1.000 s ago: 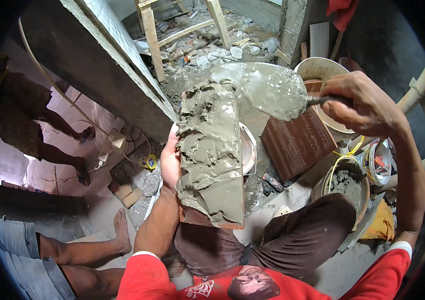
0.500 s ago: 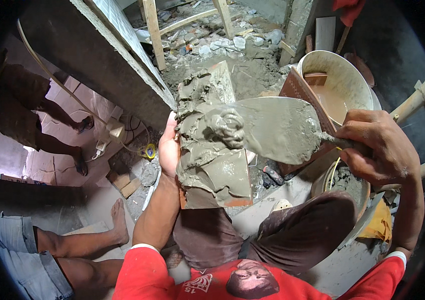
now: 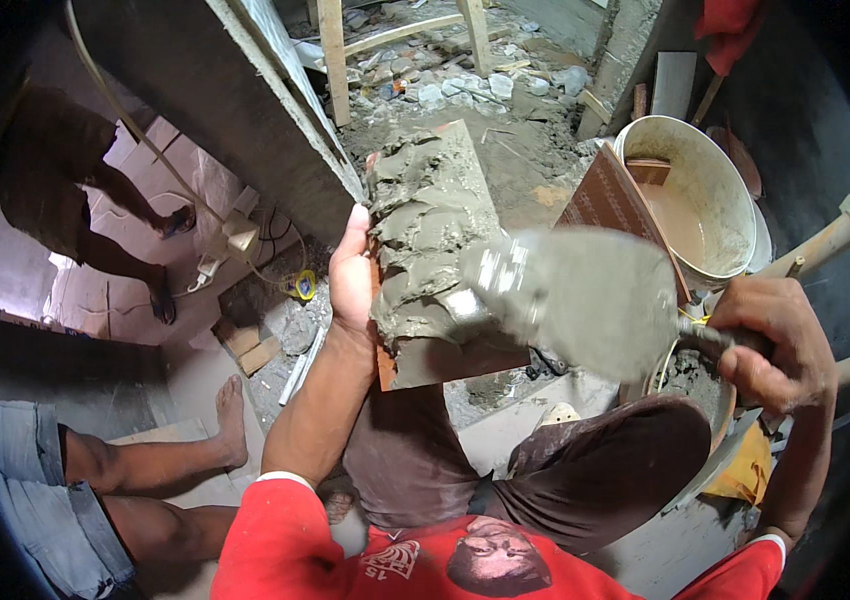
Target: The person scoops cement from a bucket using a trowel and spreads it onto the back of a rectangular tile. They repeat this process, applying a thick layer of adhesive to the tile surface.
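My left hand [image 3: 353, 275] grips the left edge of a reddish-brown tile [image 3: 480, 370], its thumb along the side and its other fingers hidden beneath. Thick grey mortar [image 3: 425, 235] covers most of the tile in rough ridges; strips at the near end and the upper right edge show through. My right hand [image 3: 773, 345] is closed round the handle of a trowel [image 3: 585, 300]. The trowel's broad blade, coated in wet mortar and blurred by motion, overlaps the tile's right side in view. Whether the blade touches the mortar I cannot tell.
A white bucket [image 3: 700, 200] of murky water, with tiles in and against it, stands at the right. Below it is a mortar container [image 3: 695, 380]. Rubble [image 3: 505, 90] covers the floor ahead. Two other people's legs [image 3: 135, 240] [image 3: 165, 470] show at the left, near a power cord [image 3: 145, 150].
The trowel has swung slightly right and down, and the lump of mortar near its tip is no longer seen on the blade. Mortar at the tile's near end looks thinner.
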Available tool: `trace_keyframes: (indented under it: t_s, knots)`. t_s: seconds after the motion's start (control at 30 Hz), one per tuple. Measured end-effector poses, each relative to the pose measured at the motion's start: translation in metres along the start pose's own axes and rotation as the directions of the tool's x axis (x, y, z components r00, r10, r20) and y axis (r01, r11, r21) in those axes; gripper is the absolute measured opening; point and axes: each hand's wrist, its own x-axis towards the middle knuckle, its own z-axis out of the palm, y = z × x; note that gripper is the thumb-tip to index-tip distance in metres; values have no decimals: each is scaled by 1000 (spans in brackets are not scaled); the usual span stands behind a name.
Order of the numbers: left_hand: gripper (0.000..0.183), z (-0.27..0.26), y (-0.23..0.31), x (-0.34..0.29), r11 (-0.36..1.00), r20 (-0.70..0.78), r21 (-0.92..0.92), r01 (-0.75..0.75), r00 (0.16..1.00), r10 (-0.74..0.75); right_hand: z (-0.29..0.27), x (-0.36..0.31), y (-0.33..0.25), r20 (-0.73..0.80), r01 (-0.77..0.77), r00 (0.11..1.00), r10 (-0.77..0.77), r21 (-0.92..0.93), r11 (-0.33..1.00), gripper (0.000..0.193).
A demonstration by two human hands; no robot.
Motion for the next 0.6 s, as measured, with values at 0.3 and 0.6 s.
trace_keyframes:
  t_s: [0.3,0.6]
  knots:
    - [61,-4,-2,2,996,-3,-81,31,1000,-31,50,24,6,-249,124,952,-179,-221,967,43]
    - [51,-13,6,-1,1000,41,20,-12,999,11,50,-60,22,-448,-164,883,144,-8,986,41]
